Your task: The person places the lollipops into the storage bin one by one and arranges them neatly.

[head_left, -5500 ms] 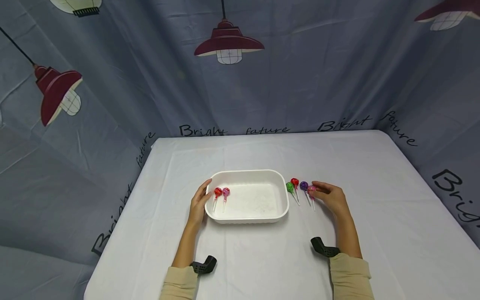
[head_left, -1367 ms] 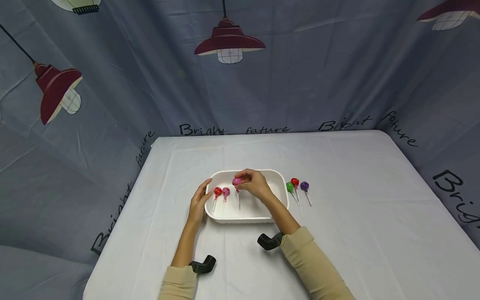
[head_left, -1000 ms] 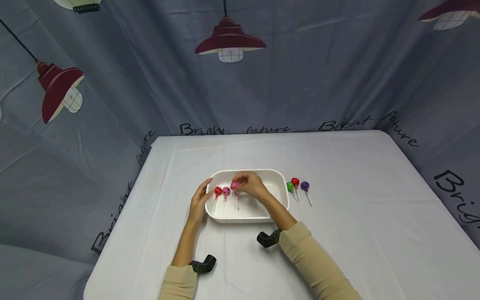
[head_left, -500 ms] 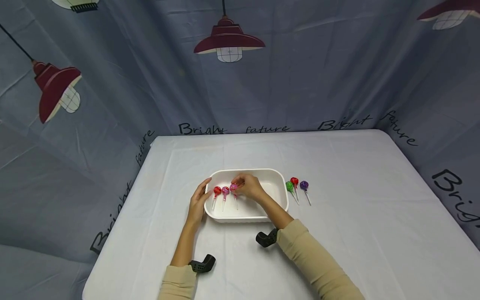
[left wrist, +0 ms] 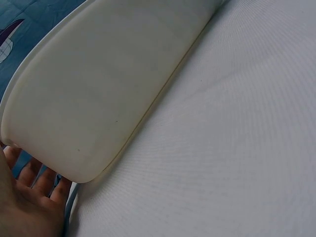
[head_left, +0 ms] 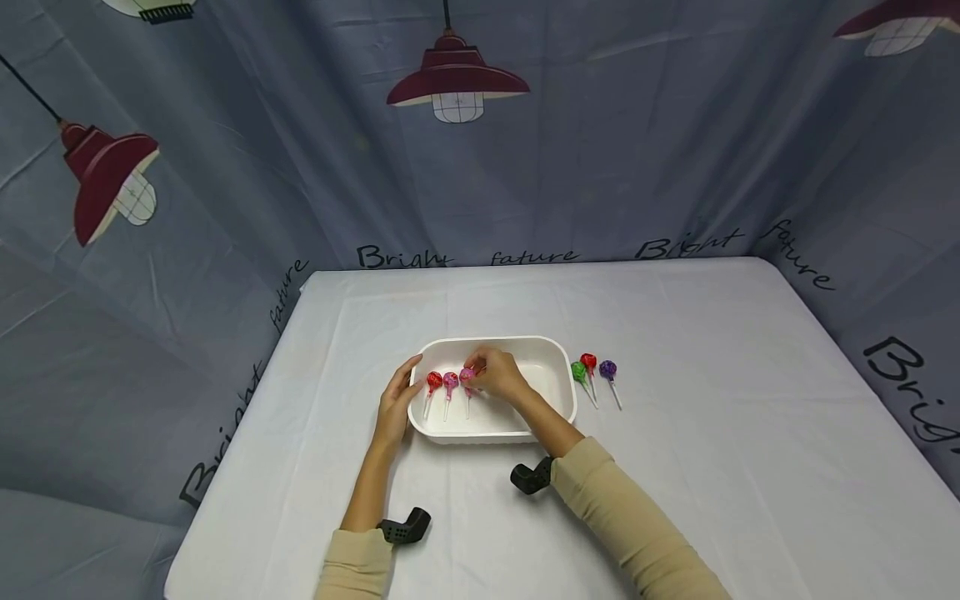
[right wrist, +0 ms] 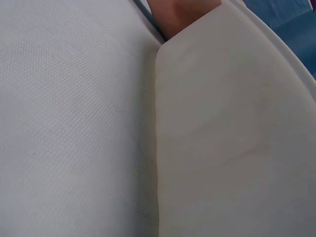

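My left hand (head_left: 392,407) holds the left end of a white plastic tray (head_left: 517,437), thumb over the rim and fingers along the outside. In the left wrist view, the fingers of that hand (left wrist: 37,202) reach behind the tray's end wall. My right hand (head_left: 497,374) is inside the tray, its fingertips pinching a pink lollipop (head_left: 467,374) near the head. To its left lie a pink lollipop (head_left: 450,381) and a red lollipop (head_left: 434,380), sticks towards me. The right wrist view shows mostly the tray's outer wall (right wrist: 232,128); the right fingers are hidden there.
Just right of the tray, a green lollipop (head_left: 579,371), a red lollipop (head_left: 588,362) and a purple lollipop (head_left: 607,369) lie on the white tablecloth (head_left: 712,400). A grey curtain (head_left: 630,125) printed with lamps hangs behind the table.
My right hand has carried the pink lollipop from the table's right side into the tray, then lowered it leftward beside the other two, its stick turning straighter. My left hand has stayed put.
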{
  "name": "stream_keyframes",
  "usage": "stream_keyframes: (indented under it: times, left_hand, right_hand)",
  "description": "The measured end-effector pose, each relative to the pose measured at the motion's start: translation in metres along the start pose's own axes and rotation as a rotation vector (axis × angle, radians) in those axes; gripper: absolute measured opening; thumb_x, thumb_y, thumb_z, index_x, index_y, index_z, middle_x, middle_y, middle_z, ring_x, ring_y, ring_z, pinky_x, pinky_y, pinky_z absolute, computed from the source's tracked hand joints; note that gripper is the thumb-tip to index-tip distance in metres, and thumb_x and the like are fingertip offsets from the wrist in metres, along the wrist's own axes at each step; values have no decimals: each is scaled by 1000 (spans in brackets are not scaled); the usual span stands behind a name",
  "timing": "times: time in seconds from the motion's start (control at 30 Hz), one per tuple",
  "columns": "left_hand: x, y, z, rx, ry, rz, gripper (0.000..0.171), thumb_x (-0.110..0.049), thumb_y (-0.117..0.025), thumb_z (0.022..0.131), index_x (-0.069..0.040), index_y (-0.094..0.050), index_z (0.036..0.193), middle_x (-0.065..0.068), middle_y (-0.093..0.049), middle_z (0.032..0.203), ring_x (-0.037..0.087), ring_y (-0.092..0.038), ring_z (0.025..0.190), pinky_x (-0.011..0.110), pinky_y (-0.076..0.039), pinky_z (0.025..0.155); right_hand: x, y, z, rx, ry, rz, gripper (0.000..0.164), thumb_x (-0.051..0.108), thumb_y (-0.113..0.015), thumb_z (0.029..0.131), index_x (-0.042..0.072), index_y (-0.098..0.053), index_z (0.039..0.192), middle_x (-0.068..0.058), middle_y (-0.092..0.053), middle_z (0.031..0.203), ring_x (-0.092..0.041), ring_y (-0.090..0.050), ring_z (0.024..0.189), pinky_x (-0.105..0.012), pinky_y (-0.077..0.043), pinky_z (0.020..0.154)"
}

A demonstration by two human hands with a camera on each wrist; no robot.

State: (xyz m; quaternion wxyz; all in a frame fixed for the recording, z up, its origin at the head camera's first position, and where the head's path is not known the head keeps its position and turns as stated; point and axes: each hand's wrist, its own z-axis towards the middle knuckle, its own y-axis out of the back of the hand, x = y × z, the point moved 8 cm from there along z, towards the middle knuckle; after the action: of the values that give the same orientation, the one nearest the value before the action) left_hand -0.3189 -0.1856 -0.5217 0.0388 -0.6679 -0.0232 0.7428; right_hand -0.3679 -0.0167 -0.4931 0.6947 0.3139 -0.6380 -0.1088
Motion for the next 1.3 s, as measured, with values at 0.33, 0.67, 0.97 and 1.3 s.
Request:
stream_keyframes:
  times: [0.33,0.67,0.97,1.3]
  left_hand:
    - [-6,-2,0,22,-6,-10,42,-5,-45,96,-7,-42,137,9,-35,144,24,-30,133,38,-24,108]
    - [-2,0,2,25,13,-25,43,-4,-46,96,-7,-41,138,9,-34,145,23,-29,133,39,-23,109]
    - [2,1,0,5,17,-4,41,-8,-48,95,-13,-45,136,2,-36,144,16,-30,133,35,-24,108]
    - [2,1,0,1,-9,13,41,-10,-48,95,-15,-46,136,-1,-36,144,15,-28,133,35,-23,109]
  right_hand:
    - [0,-2,2,-7,27,-73,21,3,-78,71,1,-66,88,-6,-62,76,-16,-57,70,-24,-47,64]
    - [7,1,0,-5,52,-63,26,5,-77,73,0,-65,95,-9,-64,82,-18,-59,74,-26,-49,68]
    - [10,10,-5,-36,58,-41,27,4,-73,76,0,-66,102,-13,-65,90,-22,-60,81,-30,-49,73]
    - [21,34,-18,-11,90,89,30,2,-72,78,2,-66,107,-13,-65,100,-23,-61,87,-30,-50,76]
